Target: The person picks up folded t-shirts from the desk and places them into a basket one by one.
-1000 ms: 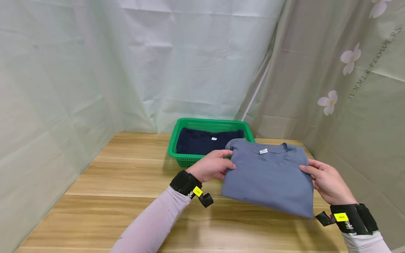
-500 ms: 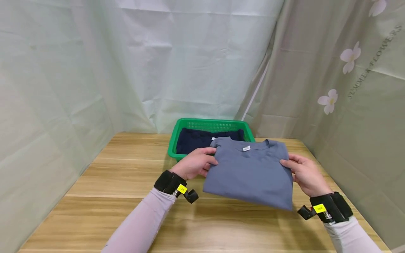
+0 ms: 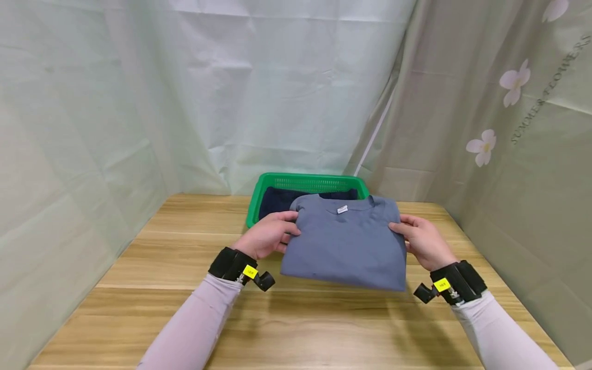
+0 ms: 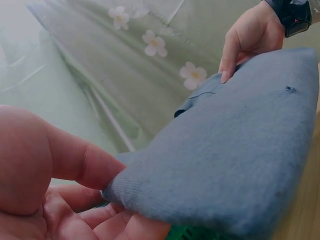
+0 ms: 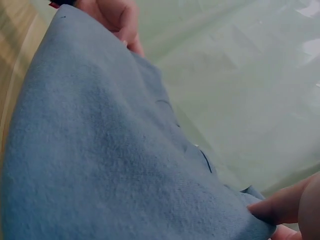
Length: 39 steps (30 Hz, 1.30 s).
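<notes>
A folded grey-blue shirt (image 3: 344, 241) with a small white neck label hangs just above the wooden table (image 3: 152, 257), its far edge over the front rim of a green basket (image 3: 302, 181). My left hand (image 3: 265, 237) grips its left edge, thumb on top and fingers beneath. My right hand (image 3: 418, 240) grips the right edge the same way. The left wrist view shows the shirt (image 4: 235, 155) between my thumb and fingers (image 4: 95, 167), with the right hand (image 4: 250, 37) beyond. In the right wrist view the shirt (image 5: 115, 165) fills the frame. A folded dark navy garment (image 3: 277, 199) lies in the basket.
The basket stands at the table's far edge, against pale green curtains (image 3: 139, 92). A flower-printed curtain (image 3: 518, 128) closes the right side. Bare wood lies to the left and in front of the shirt.
Both hands have carried the folded shirt to the left and away from me, from the table's right side to over the basket's front rim. The grip stayed the same.
</notes>
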Each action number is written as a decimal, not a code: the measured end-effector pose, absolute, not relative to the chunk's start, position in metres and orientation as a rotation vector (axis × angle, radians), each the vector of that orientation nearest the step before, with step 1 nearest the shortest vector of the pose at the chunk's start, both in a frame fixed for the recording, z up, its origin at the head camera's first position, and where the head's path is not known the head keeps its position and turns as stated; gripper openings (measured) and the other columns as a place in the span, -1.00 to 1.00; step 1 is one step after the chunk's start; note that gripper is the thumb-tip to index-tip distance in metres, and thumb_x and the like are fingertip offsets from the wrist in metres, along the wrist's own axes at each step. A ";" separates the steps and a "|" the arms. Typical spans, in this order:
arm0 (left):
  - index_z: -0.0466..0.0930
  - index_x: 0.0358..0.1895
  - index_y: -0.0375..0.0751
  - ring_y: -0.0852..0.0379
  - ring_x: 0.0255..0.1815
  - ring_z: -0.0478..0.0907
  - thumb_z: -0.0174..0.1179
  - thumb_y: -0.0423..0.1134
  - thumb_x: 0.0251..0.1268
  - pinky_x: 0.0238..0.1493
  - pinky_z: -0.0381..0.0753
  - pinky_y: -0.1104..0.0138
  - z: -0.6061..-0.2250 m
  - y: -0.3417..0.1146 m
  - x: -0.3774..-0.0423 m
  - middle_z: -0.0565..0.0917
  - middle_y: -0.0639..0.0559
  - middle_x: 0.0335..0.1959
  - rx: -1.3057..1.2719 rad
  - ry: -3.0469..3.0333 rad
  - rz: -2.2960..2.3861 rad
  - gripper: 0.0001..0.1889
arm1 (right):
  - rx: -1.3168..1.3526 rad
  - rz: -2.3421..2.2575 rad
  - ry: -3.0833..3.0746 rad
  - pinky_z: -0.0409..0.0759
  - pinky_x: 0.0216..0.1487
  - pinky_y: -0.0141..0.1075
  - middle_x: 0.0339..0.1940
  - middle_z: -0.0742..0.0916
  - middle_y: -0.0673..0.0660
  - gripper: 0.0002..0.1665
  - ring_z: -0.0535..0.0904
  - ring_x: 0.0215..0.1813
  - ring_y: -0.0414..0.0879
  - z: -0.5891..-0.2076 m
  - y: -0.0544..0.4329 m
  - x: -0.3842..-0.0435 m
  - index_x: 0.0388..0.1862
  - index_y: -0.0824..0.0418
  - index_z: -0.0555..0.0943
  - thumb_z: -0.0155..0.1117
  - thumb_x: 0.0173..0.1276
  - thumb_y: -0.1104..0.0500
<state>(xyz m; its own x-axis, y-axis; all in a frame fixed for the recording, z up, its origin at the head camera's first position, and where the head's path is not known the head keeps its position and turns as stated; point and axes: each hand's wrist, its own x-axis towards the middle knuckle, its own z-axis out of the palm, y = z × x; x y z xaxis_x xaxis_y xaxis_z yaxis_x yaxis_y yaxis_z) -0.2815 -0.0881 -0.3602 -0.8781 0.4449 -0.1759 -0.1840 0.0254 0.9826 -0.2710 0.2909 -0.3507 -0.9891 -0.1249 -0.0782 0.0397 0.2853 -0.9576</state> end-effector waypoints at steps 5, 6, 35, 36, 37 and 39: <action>0.09 0.78 -0.22 0.12 -0.22 0.83 0.10 -0.39 0.58 -0.13 0.87 0.23 -0.357 -0.096 -0.285 0.69 -0.17 0.28 0.242 1.884 1.928 -0.23 | -0.059 -1.761 2.428 0.73 0.08 -0.36 0.44 0.57 0.26 -0.26 0.63 0.10 -0.19 -0.346 0.279 -0.283 0.69 0.42 0.29 0.16 0.77 0.02; 0.08 0.79 -0.22 0.12 -0.22 0.82 0.10 -0.39 0.58 -0.13 0.87 0.23 -0.357 -0.097 -0.286 0.69 -0.16 0.26 0.235 1.889 1.931 -0.22 | -0.054 -1.756 2.431 0.72 0.09 -0.35 0.46 0.57 0.28 -0.27 0.63 0.12 -0.17 -0.345 0.277 -0.286 0.69 0.42 0.30 0.15 0.77 0.03; 0.03 0.81 -0.15 -0.01 0.10 0.62 0.14 -0.36 0.62 -0.08 0.75 0.29 -0.341 -0.121 -0.341 0.34 -0.27 0.66 0.048 2.114 1.932 -0.20 | 0.026 -1.790 2.434 0.55 0.57 0.04 0.66 0.47 0.36 -0.34 0.54 0.41 0.11 -0.319 0.227 -0.363 0.70 0.38 0.34 0.14 0.77 0.14; 0.03 0.81 -0.16 -0.02 0.13 0.62 0.13 -0.36 0.63 -0.06 0.75 0.28 -0.341 -0.122 -0.342 0.33 -0.27 0.67 0.044 2.118 1.935 -0.21 | 0.027 -1.787 2.435 0.57 0.56 0.03 0.66 0.47 0.36 -0.34 0.55 0.40 0.10 -0.318 0.225 -0.366 0.69 0.38 0.34 0.15 0.77 0.15; 0.03 0.81 -0.16 -0.03 0.15 0.62 0.13 -0.36 0.63 -0.04 0.75 0.27 -0.342 -0.123 -0.344 0.33 -0.27 0.67 0.039 2.123 1.940 -0.21 | 0.030 -1.785 2.438 0.59 0.54 0.02 0.66 0.47 0.35 -0.34 0.56 0.38 0.09 -0.317 0.224 -0.368 0.69 0.37 0.35 0.15 0.76 0.14; 0.04 0.81 -0.16 -0.06 0.20 0.61 0.12 -0.36 0.64 0.02 0.75 0.23 -0.342 -0.123 -0.348 0.33 -0.28 0.68 0.030 2.129 1.951 -0.22 | 0.038 -1.780 2.440 0.63 0.47 -0.03 0.66 0.47 0.35 -0.35 0.58 0.34 0.06 -0.316 0.221 -0.373 0.69 0.36 0.36 0.16 0.76 0.14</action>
